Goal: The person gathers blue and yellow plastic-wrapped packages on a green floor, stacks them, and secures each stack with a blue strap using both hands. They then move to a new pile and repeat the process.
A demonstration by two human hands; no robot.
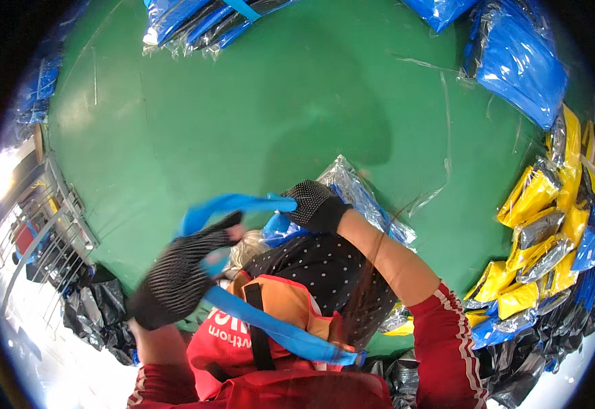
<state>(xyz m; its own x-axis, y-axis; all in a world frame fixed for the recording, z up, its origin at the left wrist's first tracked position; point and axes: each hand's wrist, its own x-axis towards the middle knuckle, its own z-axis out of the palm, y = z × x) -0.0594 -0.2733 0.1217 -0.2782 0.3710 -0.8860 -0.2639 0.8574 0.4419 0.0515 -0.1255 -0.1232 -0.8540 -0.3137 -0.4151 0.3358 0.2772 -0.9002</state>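
Observation:
Both my hands wear black knit fingerless gloves. My left hand (181, 269) grips a blue plastic strap (226, 204) near its looped end; the same strap runs down across my chest to the lower middle. My right hand (314, 203) pinches the strap's other end just over a clear plastic bag (358, 194) holding something blue. The hands are held close above the near edge of a green table (243, 116). A red and orange vest covers my torso below them.
Clear-wrapped blue packets (522, 65) lie at the table's far right and others (195, 24) at the far edge. Yellow, blue and silver packets (549, 225) are heaped at the right. A metal wire rack (45, 225) stands left, black bags (100, 307) below it.

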